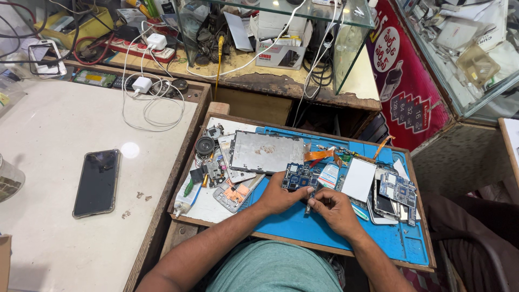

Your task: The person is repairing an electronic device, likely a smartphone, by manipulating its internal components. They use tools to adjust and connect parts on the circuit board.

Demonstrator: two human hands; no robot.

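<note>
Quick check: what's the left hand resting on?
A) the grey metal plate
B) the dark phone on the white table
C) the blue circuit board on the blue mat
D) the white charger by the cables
C: the left hand has its fingers on the blue circuit board, which lies on the blue mat; the dark phone lies apart on the white table.

The one camera sits on my head and looks steeply down and forward over my chest at the blue mat close below, taking in the white counter to my left and the glass case ahead right.
</note>
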